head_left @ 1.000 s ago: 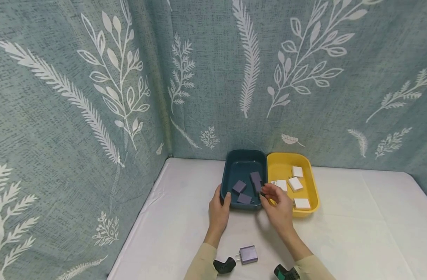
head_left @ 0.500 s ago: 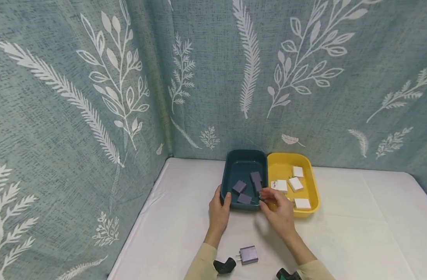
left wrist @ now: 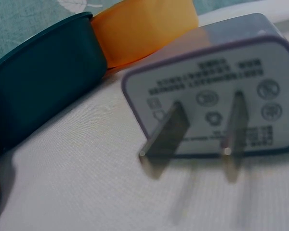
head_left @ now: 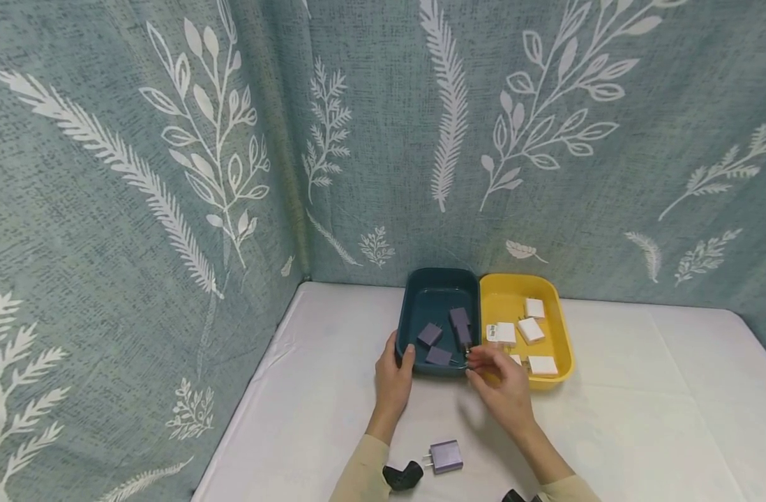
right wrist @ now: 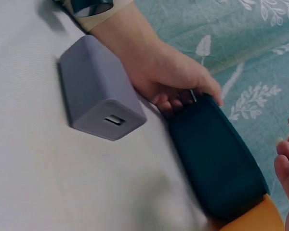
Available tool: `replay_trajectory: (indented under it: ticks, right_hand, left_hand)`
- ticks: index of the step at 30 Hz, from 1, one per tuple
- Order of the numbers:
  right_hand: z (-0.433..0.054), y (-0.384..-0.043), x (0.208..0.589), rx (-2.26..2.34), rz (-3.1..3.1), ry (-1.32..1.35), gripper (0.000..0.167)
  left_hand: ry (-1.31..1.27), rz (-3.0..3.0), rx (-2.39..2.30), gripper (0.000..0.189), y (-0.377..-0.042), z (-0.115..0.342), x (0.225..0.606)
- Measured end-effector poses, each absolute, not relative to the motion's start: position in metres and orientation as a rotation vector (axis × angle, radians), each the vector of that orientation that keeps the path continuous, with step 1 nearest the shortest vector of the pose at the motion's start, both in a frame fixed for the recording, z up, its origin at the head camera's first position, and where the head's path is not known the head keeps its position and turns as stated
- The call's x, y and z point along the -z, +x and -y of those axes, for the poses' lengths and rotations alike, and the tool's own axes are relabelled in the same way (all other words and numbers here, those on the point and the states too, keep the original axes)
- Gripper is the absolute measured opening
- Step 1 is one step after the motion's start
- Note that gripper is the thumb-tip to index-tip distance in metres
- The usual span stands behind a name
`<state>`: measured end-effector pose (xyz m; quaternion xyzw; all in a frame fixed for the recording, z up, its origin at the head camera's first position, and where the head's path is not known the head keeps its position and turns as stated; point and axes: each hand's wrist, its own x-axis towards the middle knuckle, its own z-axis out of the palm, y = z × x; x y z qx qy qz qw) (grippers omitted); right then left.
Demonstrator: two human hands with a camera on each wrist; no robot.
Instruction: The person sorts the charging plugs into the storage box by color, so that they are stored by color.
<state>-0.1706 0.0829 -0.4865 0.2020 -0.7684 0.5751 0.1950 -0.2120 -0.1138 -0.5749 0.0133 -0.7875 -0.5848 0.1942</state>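
My left hand (head_left: 393, 380) grips the near left corner of a dark teal tray (head_left: 430, 303), thumb over the rim; in the right wrist view its fingers (right wrist: 173, 103) curl against the outer wall. Several purple charger plugs (head_left: 430, 335) lie inside. My right hand (head_left: 502, 383) hovers at the tray's near right corner, beside a purple plug (head_left: 461, 331) whose prongs face it. In the right wrist view, nothing shows between its thumb and fingers (right wrist: 286, 166). Another purple charger plug (head_left: 446, 457) lies on the table between my forearms, large in the left wrist view.
A yellow tray (head_left: 566, 348) stands against the teal one's right side, with several white charger plugs (head_left: 530, 330) in it. A white cloth (head_left: 647, 404) covers the table. Patterned curtains (head_left: 383, 139) hang behind and to the left.
My right hand has drawn slightly back toward me and right, away from the purple plug in the teal tray, whose prongs now show. The left hand has stayed in place.
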Motion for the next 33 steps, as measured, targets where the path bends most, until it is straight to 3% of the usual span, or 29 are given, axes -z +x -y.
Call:
replay_trajectory:
  ticks: [33]
  right_hand:
    - [-0.092,-0.153,0.521,-1.69,2.252,0.779,0.033]
  left_hand:
    - [0.064,2.225,1.635,0.049,-0.212,0.113,0.575]
